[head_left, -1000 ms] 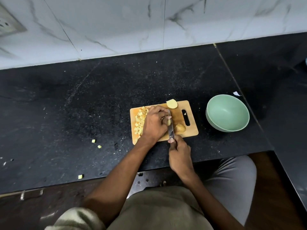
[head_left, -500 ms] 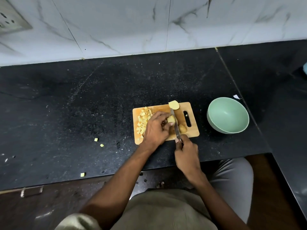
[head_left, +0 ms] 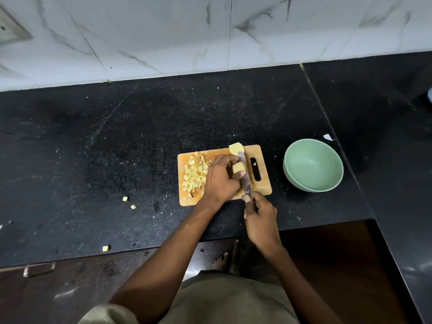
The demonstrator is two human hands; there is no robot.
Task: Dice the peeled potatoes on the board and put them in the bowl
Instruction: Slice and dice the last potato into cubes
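Knife (head_left: 246,176) advanced along potato piece (head_left: 239,167); left hand (head_left: 221,177) pinches piece, right hand (head_left: 260,220) grips knife.

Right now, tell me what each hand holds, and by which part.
The left hand grips a potato piece by its left side on the cutting board. The right hand holds the knife by its handle, blade against the piece.
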